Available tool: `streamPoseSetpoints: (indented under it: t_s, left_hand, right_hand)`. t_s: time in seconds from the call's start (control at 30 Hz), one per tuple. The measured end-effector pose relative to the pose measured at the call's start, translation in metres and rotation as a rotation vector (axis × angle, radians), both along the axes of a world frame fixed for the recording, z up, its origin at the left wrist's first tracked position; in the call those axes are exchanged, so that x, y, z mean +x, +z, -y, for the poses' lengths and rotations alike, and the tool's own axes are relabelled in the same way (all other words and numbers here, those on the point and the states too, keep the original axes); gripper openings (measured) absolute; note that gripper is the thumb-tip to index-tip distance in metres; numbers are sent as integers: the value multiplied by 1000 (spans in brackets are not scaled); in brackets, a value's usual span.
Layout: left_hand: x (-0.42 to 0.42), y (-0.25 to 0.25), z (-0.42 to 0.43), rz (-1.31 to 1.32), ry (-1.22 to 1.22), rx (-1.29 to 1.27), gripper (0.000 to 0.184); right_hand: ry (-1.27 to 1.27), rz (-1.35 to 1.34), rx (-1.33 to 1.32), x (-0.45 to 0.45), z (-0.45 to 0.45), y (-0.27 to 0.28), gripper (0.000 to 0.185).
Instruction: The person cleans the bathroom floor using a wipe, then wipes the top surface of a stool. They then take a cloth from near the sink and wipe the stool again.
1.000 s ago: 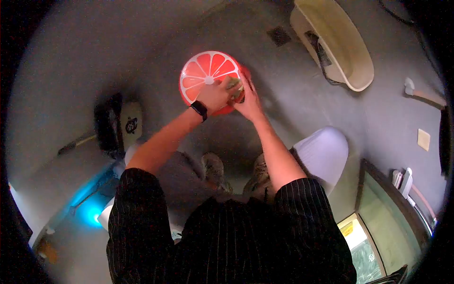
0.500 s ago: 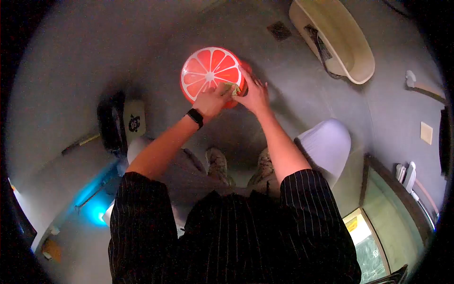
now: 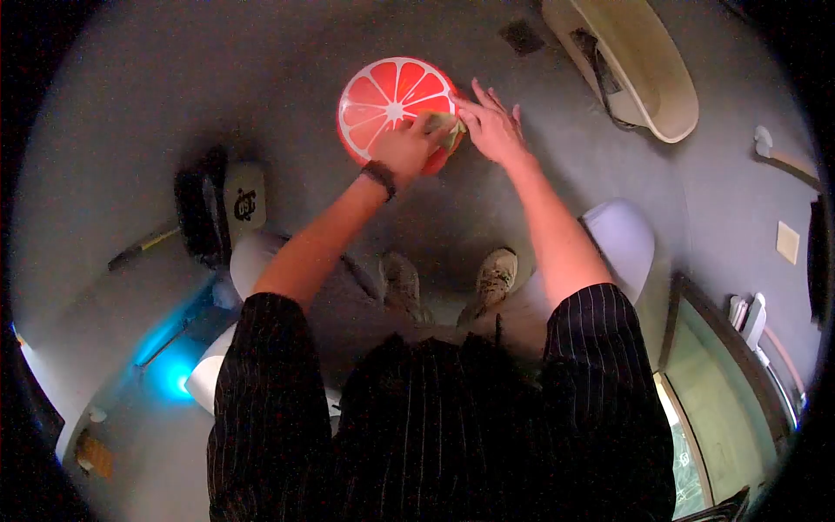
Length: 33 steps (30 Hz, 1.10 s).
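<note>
A round red object [image 3: 369, 100] with a white citrus-slice pattern rests on the grey floor ahead of my feet. My left hand [image 3: 405, 150], with a dark band at the wrist, presses a small yellow-green cloth [image 3: 449, 127] against its lower right part. The fingers are bent over the cloth and slightly blurred. At the object's right edge is my right hand [image 3: 494, 124], its fingers spread and their tips near the rim and the cloth. Nothing shows in its grip.
A long beige tub [image 3: 668, 96] stands at the upper right, near a dark floor drain [image 3: 522, 37]. At left are a black object [image 3: 198, 207] and a pale item with a dark print [image 3: 246, 200]. My shoes [image 3: 497, 274] are below the hands.
The round object appears higher in view. My left hand has shifted up with the cloth. My right hand has moved up and right, its fingers now farther off the object's side.
</note>
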<state>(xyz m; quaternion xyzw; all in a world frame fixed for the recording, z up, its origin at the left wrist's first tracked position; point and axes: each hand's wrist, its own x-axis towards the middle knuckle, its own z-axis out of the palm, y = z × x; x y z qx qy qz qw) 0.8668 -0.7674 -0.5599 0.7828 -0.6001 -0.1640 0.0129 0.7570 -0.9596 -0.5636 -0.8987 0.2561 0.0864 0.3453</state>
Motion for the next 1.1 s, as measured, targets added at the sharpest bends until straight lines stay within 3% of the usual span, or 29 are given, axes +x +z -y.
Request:
streamPoseSetpoints:
  t_s: [0.07, 0.23, 0.3, 0.43, 0.5, 0.6, 0.63, 0.77, 0.9, 1.1]
  left_hand:
    - [-4, 24, 12, -37, 78, -4, 52]
    - [31, 31, -76, 2, -106, 75, 56]
    - [43, 42, -91, -151, -45, 222, 66]
    - [-1, 24, -42, -78, -24, 139, 66]
    - [-24, 11, -17, -49, 14, 97, 55]
    - [-9, -1, -45, -17, -65, 85, 60]
    - [0, 26, -54, -19, -44, 79, 64]
    - [9, 44, -74, 1, -21, 217, 67]
    - [-14, 13, -32, -5, -54, -27, 67]
    - [-4, 18, -74, 28, -52, 29, 66]
  right_hand:
    - [22, -13, -80, 3, 3, 2, 37]
    - [74, -31, -156, 6, 5, -4, 45]
    - [83, -9, -165, 2, 1, -8, 46]
    - [91, -11, -226, 5, -3, -8, 49]
    - [112, -35, -264, 6, -1, -2, 49]
    - [135, -58, -306, 9, 0, 6, 49]
    - [135, -63, -303, 10, 0, 8, 49]
    - [163, -50, -310, 10, 1, 6, 49]
    - [179, -31, -323, 9, 2, 7, 49]
    - [240, -11, -371, 10, 5, 6, 49]
